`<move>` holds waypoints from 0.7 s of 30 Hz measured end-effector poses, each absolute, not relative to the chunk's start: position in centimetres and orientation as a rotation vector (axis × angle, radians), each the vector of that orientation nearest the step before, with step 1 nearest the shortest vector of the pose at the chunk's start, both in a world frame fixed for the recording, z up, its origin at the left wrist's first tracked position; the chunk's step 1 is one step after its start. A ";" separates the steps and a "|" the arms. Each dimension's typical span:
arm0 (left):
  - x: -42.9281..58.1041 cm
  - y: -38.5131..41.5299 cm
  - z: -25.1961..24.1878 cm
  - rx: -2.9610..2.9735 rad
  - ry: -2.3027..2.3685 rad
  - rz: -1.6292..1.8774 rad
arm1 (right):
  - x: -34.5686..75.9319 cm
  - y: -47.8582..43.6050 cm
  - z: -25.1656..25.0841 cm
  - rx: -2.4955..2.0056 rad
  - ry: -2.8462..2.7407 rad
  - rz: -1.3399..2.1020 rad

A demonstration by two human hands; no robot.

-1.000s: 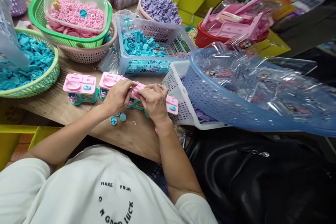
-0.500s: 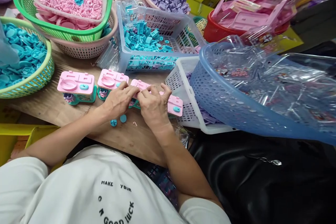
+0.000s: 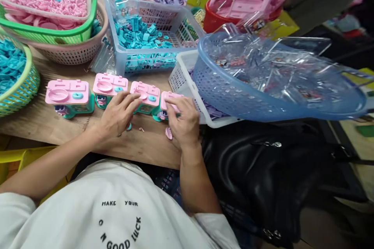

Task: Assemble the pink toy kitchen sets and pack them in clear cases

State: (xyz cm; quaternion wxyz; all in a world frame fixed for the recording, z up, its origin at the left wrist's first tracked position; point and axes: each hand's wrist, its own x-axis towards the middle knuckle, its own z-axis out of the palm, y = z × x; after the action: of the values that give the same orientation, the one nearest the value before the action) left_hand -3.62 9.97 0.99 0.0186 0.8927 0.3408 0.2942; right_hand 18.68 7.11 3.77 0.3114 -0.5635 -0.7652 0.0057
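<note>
Four small pink-topped toy units with teal bases stand in a row on the wooden table [image 3: 117, 144]. The leftmost unit [image 3: 67, 95] stands apart from my hands. My left hand [image 3: 118, 113] hovers with bent, spread fingers beside the second unit [image 3: 110, 83], its fingertips near the third unit [image 3: 147, 92]. At the fourth unit [image 3: 172, 97], my right hand [image 3: 184, 118] has thumb and fingers over the pink top; whatever lies between them is hidden. Below it on the wood lies a pink oval piece [image 3: 168, 133], with a tiny pink hook [image 3: 142, 129] farther left.
Behind the row sit a clear basket of teal parts [image 3: 146, 52], a green basket of pink parts [image 3: 84, 33] and a yellow-green basket of teal discs [image 3: 29, 74]. On the right, a blue basket of clear packages [image 3: 233, 99] rests over a white basket [image 3: 209, 118].
My hands have moved apart, the right one from the third unit to the fourth. A pink oval piece now shows on the table. The camera view has shifted right.
</note>
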 end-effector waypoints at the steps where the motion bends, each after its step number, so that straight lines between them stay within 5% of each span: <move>1: -3.6 9.2 0.6 2.781 0.979 0.919 | 19.7 5.7 3.4 -1.543 -1.967 -0.001; 7: -1.2 5.8 -1.8 2.667 0.787 0.599 | 21.3 -0.1 -0.8 -1.983 -2.098 -0.103; 12: 0.9 4.3 -1.4 1.713 0.949 0.689 | 18.6 0.2 -1.4 -1.736 -2.002 -0.083; 16: 0.2 3.7 -0.8 0.938 0.965 0.679 | 15.8 0.7 -0.9 -1.427 -1.958 0.243; 21: -3.1 4.6 -0.7 0.836 1.174 0.842 | 14.9 2.9 -2.5 -1.277 -1.791 0.609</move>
State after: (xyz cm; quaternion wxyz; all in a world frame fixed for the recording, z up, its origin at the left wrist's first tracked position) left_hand -3.14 4.56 -0.67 0.6716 0.3710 0.5212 0.3737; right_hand 14.89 2.90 -2.48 0.4167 -0.5085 -0.7133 0.2428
